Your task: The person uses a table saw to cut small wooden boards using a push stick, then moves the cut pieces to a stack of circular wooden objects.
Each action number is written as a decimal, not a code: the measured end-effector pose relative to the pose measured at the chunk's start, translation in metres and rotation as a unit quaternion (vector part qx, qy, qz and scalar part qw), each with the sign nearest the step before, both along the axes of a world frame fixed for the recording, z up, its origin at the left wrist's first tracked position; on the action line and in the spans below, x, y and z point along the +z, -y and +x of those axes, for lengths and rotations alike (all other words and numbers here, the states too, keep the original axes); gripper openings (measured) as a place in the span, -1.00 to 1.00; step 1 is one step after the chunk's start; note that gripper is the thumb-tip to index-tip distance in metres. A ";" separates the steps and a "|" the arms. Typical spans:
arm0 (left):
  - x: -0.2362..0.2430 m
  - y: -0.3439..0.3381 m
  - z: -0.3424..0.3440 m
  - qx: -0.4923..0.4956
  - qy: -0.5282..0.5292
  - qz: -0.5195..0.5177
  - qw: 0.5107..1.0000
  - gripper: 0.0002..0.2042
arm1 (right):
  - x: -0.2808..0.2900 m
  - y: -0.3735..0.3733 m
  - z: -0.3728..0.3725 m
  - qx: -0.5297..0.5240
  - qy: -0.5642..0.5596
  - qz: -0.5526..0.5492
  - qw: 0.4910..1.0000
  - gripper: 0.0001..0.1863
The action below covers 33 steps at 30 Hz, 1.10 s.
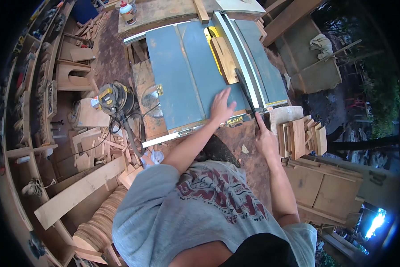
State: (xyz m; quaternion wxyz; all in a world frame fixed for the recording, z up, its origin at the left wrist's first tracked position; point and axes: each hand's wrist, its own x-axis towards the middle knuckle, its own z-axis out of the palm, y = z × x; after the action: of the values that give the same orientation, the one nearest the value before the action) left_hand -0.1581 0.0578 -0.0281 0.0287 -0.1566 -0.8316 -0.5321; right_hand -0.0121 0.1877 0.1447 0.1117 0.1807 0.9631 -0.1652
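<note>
Clutching a black push stick (248, 95) in the right grip (265, 140), with its tip at the near end of a board (228, 62)! Spreading the left grip (222, 107) wide at the near part of the blue-grey desk (168, 66). Lying flat there, long, narrow, light brown, beside a yellow insert (212, 33). Walled in rightward by a pale fence (242, 58). Farther out: left, to a black-and-yellow power tool (115, 98); right, to stacked wood pieces (300, 138).

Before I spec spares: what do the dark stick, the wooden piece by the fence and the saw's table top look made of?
Dark stick: plastic or painted wood, can't tell; evenly black.
Wooden piece: wood, seemingly unpainted; tan with brown streaks.
Table top: probably coated metal; flat, even blue-grey, though coating versus bare metal stays open.
</note>
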 end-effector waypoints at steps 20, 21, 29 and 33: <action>-0.120 0.091 0.056 0.284 0.538 0.640 0.469 -0.53 | -0.010 0.015 -0.057 0.001 -0.001 0.037 0.999 -0.06; -0.115 0.091 0.056 0.286 0.529 0.648 0.467 -0.53 | -0.010 0.015 -0.061 -0.003 0.009 0.042 0.999 -0.05; -0.249 0.090 0.068 0.234 0.569 0.639 0.461 -0.52 | -0.011 0.016 -0.078 0.009 0.003 0.046 0.999 -0.01; -0.323 0.108 0.076 0.214 0.583 0.635 0.459 -0.51 | -0.018 0.024 -0.094 0.030 -0.013 0.024 0.999 -0.03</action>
State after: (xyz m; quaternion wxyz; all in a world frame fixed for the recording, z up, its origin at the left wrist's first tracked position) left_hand -0.0824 -0.0505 -0.3510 -0.2585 0.4347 -0.0941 -0.8575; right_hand -0.1056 0.1639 0.1271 0.0993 0.1519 0.9732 -0.1412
